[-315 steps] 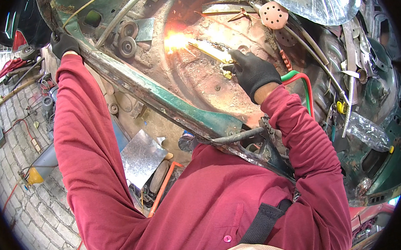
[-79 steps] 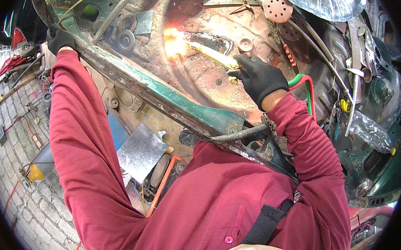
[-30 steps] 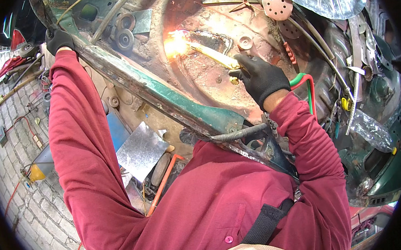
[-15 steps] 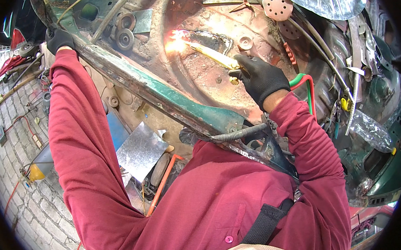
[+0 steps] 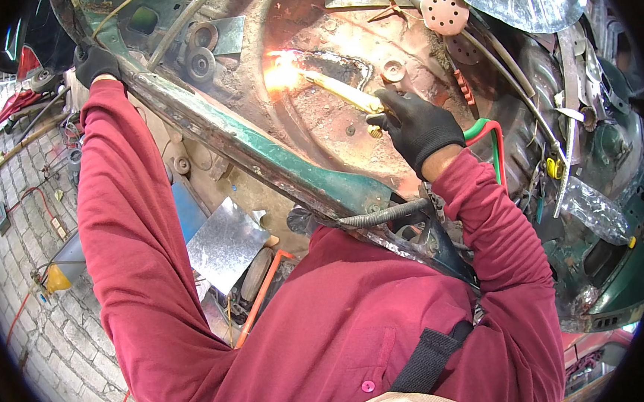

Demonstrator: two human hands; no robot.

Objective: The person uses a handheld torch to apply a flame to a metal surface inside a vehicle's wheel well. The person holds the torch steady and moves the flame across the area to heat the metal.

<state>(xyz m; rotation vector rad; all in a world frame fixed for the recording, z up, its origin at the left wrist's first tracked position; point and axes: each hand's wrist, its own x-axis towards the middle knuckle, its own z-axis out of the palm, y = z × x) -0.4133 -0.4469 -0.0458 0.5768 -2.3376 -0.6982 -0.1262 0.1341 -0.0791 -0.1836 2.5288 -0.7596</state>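
Note:
My right hand (image 5: 421, 128), in a black glove, is closed round a brass-coloured gas torch (image 5: 344, 93). The torch tip points left at a bright orange glow (image 5: 283, 71) on the rusty metal floor (image 5: 317, 138) of a vehicle body. Beside the glow lies a dark, charred patch (image 5: 339, 67) with a pale rim. Red and green hoses (image 5: 481, 128) run by my right wrist. At the upper left, my gloved left hand (image 5: 96, 64) is closed on the edge of the green body frame (image 5: 235, 136); its fingertips are partly hidden.
A pink perforated sanding disc (image 5: 445, 11) and metal strips lie at the back right. Farther right is a clear plastic bottle (image 5: 595, 210). Below the frame are a sheet-metal piece (image 5: 228, 243) and an orange bar (image 5: 263, 298). Red cords cross the brick paving (image 5: 40, 340).
The torch tip and the glow have shifted very slightly. My left hand keeps its place on the frame.

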